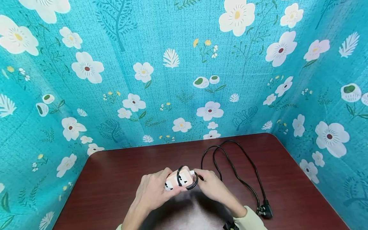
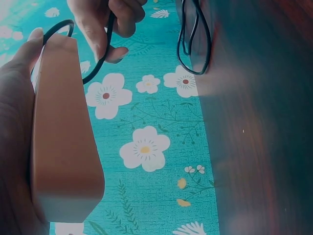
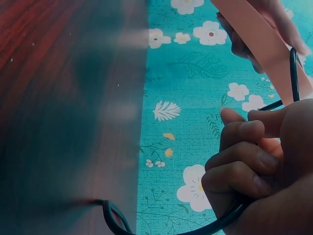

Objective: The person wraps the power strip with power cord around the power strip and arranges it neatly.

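Note:
A pink power strip (image 1: 185, 175) with white, black-marked socket panels is held above the table by my left hand (image 1: 150, 191), thumb along the near side and fingers along the far side. Its black cord (image 1: 255, 167) leaves a white collar at the right end and loops once over the body. My right hand (image 1: 212, 185) grips the cord close to that end. In the right wrist view, the fingers of the right hand (image 3: 244, 161) curl round the cord. The left wrist view shows the strip's plain pink side (image 2: 66, 132); its sockets are hidden there.
The remaining cord lies in loose loops on the dark red-brown table (image 1: 115, 179), right of the hands. It ends in a black plug (image 1: 265, 211) near the right front. A turquoise flowered cloth (image 1: 169, 95) stands behind and at both sides of the table.

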A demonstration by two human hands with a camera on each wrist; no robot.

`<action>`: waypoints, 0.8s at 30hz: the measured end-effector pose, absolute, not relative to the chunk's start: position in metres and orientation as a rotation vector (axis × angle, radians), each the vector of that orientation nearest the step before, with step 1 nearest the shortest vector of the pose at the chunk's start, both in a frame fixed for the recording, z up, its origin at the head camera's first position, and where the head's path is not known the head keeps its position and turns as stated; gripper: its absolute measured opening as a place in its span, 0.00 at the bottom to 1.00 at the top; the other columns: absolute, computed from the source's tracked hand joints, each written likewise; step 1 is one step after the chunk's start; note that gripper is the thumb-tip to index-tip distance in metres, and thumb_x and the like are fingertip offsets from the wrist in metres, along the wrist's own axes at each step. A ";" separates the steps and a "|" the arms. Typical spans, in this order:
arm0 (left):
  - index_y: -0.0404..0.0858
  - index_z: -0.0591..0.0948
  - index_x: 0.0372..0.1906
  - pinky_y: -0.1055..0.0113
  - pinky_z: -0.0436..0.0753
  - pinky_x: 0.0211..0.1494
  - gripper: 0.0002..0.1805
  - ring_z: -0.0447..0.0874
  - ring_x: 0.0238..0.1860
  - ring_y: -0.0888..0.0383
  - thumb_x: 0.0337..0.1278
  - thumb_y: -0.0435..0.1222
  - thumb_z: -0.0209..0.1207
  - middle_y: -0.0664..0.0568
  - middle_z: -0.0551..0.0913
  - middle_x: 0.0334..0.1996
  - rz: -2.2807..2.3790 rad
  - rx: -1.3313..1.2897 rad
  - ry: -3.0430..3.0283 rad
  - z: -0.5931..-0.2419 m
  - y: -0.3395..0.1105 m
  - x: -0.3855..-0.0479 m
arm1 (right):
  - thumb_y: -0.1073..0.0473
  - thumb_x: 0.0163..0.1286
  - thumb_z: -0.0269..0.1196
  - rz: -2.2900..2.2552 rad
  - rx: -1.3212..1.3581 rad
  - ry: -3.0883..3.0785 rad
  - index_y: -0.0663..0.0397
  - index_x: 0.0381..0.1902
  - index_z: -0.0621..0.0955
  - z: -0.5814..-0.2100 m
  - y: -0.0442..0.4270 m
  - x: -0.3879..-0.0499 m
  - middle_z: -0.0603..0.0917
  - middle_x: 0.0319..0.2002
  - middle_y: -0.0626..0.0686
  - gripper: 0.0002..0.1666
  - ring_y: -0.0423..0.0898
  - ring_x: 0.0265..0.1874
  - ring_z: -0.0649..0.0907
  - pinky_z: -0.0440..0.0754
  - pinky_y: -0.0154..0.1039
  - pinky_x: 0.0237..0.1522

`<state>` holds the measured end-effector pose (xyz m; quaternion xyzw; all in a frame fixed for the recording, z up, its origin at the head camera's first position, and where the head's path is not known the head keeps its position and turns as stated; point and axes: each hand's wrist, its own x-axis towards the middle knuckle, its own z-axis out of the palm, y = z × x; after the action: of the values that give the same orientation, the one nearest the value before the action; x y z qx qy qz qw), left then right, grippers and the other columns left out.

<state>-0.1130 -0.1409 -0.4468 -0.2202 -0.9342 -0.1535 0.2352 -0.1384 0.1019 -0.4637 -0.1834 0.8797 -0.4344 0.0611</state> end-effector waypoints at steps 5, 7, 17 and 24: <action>0.53 0.80 0.36 0.79 0.56 0.19 0.32 0.55 0.16 0.77 0.47 0.76 0.65 0.71 0.71 0.17 -0.436 -0.565 -2.594 -0.448 -0.140 -0.113 | 0.50 0.82 0.58 -1.331 -0.536 2.647 0.37 0.43 0.84 -0.464 0.100 -0.136 0.68 0.21 0.39 0.08 0.32 0.21 0.67 0.66 0.30 0.26; 0.53 0.80 0.36 0.79 0.56 0.19 0.32 0.56 0.16 0.76 0.47 0.76 0.65 0.71 0.71 0.17 -0.432 -0.556 -2.601 -0.448 -0.140 -0.113 | 0.51 0.81 0.58 -1.317 -0.538 2.664 0.38 0.41 0.83 -0.464 0.100 -0.136 0.67 0.21 0.38 0.08 0.32 0.21 0.67 0.66 0.30 0.26; 0.53 0.81 0.36 0.77 0.58 0.19 0.33 0.58 0.16 0.75 0.46 0.76 0.65 0.70 0.73 0.18 -0.445 -0.499 -2.636 -0.451 -0.139 -0.117 | 0.49 0.81 0.58 -1.317 -0.525 2.663 0.42 0.27 0.78 -0.463 0.095 -0.132 0.70 0.18 0.37 0.18 0.31 0.17 0.66 0.64 0.30 0.22; 0.52 0.81 0.37 0.76 0.60 0.20 0.32 0.61 0.17 0.75 0.47 0.76 0.65 0.70 0.74 0.18 -0.499 -0.469 -2.653 -0.455 -0.143 -0.123 | 0.45 0.80 0.59 -1.351 -0.504 2.653 0.42 0.27 0.77 -0.468 0.088 -0.126 0.72 0.18 0.38 0.19 0.31 0.16 0.68 0.64 0.30 0.20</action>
<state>-0.1228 -0.1433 -0.4548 -0.1678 -0.9489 -0.1783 0.1993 -0.1261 0.0876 -0.4676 -0.1666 0.8770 -0.4465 0.0610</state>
